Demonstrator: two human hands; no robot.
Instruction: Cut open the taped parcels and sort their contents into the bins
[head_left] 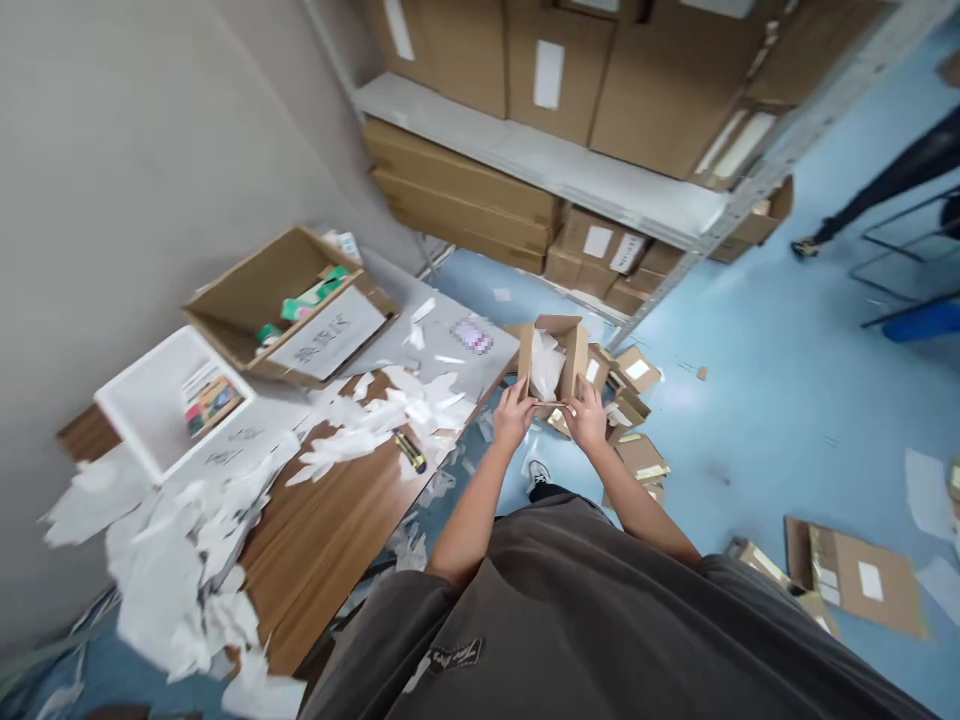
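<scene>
Both hands hold a small open cardboard box (575, 350) in front of my body, off the right edge of the table. Its flaps stand up, and crumpled white paper (547, 364) lies inside. My left hand (514, 412) grips the near left corner, fingers closed on the cardboard. At the near right corner, my right hand (586, 412) is closed on the wall in the same way. On the table to the left lies a yellow and black box cutter (409, 451) among torn white paper scraps (337, 440).
A large cardboard box (225, 310) with green packs and a white bin (135, 400) stand on the wooden table (315, 530). Metal shelving (525, 150) full of cartons rises ahead. Opened cartons (641, 458) litter the blue floor. Another person's leg (885, 190) shows at far right.
</scene>
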